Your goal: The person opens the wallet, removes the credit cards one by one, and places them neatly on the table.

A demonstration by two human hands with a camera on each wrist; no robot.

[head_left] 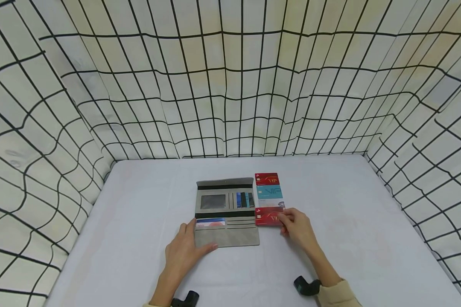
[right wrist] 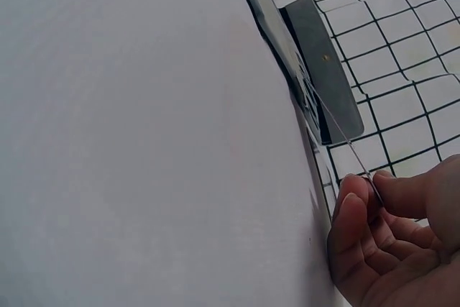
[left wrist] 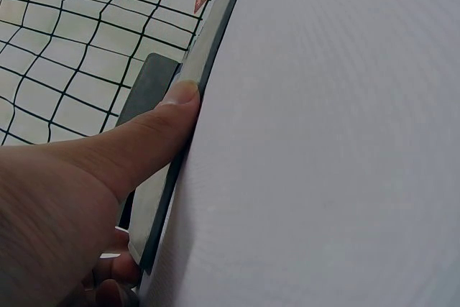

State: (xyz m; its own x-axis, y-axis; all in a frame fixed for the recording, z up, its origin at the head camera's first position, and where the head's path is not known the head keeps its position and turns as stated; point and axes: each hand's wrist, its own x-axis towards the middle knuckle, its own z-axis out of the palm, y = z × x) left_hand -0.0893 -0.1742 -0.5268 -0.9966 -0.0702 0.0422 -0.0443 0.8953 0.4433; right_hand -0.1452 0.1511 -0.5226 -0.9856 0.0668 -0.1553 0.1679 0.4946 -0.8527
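Note:
A grey wallet [head_left: 240, 238] lies unfolded on the white table. My left hand [head_left: 182, 251] holds its lower left side, the thumb along the near edge and the fingers at the left edge; in the left wrist view the thumb presses on the wallet's rim. Between thumb and fingers my right hand [head_left: 299, 228] pinches a red VIP card [head_left: 266, 216] by its right end, beside the wallet's right edge. The right wrist view shows this card [right wrist: 352, 147] edge-on, raised at a slant. Above it lie a teal-and-white card [head_left: 269, 192] and another red VIP card [head_left: 266, 177].
Several dark and blue cards [head_left: 245, 200] sit in the wallet's upper right slots, and a pale card [head_left: 211, 222] in a lower left slot. A clear window [head_left: 213, 201] is at upper left. White panels with a black grid [head_left: 234, 85] enclose the table [head_left: 138, 192].

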